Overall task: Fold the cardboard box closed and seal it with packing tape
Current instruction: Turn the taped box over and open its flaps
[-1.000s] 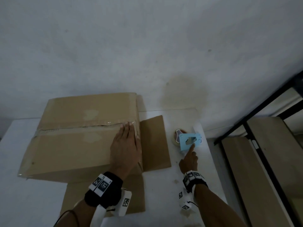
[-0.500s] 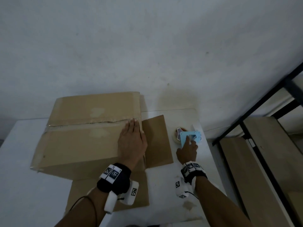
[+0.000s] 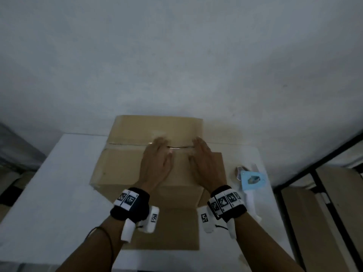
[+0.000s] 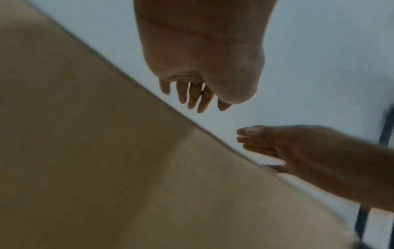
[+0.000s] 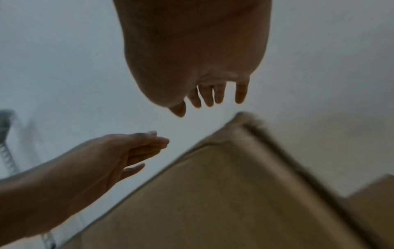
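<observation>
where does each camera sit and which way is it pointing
Head: on the head, looking down at the box and tape dispenser; both forearms show.
Left wrist: under the left hand, looking along its fingers.
Right wrist: under the right hand, likewise.
Shared: both wrist views show the box and the other hand.
</observation>
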